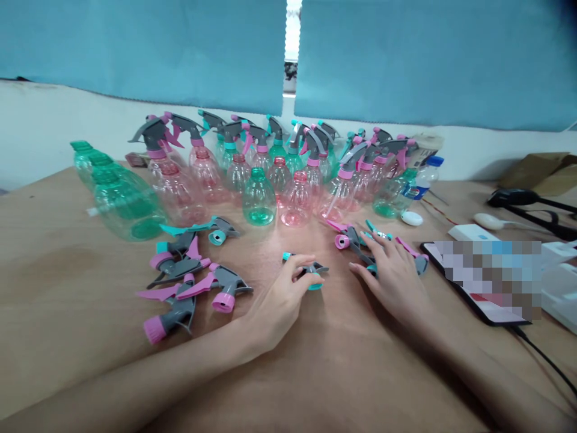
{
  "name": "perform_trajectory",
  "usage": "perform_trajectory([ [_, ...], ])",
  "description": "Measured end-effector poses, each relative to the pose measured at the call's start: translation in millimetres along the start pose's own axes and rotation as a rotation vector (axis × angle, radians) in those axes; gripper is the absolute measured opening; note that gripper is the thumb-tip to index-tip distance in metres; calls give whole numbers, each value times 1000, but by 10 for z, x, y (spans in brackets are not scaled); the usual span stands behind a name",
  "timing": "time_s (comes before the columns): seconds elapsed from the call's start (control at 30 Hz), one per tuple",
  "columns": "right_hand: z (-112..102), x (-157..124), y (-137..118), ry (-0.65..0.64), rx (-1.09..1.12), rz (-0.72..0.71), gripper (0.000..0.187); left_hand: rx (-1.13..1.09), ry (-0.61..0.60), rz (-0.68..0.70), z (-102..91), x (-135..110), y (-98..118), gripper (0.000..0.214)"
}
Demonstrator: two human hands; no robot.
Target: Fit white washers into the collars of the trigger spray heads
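Observation:
My left hand (282, 297) rests on the wooden table (67, 288) with its fingers curled around a grey spray head with a teal collar (311, 275). My right hand (392, 273) lies flat, fingers spread, on top of a small pile of grey, pink and teal spray heads (356, 240). Just beyond both hands stand capless bottles, one green (258, 198) and one pink (295, 204).
Several loose pink and teal spray heads (189, 282) lie at the left. Green bottles (119, 195) lie on their sides at the far left. Assembled spray bottles (311, 156) stand along the back. A phone (482, 279), cable and white boxes (559, 282) sit at the right.

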State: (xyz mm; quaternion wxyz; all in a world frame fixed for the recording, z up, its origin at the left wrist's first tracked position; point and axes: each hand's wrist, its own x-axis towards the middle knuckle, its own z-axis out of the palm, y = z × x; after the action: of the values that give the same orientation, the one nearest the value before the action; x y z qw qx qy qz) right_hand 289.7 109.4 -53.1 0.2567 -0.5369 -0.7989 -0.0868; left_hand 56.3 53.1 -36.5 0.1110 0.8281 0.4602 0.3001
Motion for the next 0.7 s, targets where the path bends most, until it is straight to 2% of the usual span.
perform_trajectory([
  [0.17, -76, -26, -238, 21, 216, -107, 38, 201, -54, 139, 78, -11, -113, 39],
  [0.33, -169, -68, -478, -171, 558, -216, 28, 347, -93, 170, 47, 26, -116, 31],
  [0.4, -188, -73, -510, -228, 660, -204, 27, 397, -118, 174, 8, 48, -88, 28],
  [0.5, -195, -72, -505, -246, 752, -140, 29, 446, -140, 181, -41, 71, -60, 28],
  [0.7, -192, -76, -504, -268, 843, -41, 30, 341, -49, 124, -37, 42, -80, 29],
])
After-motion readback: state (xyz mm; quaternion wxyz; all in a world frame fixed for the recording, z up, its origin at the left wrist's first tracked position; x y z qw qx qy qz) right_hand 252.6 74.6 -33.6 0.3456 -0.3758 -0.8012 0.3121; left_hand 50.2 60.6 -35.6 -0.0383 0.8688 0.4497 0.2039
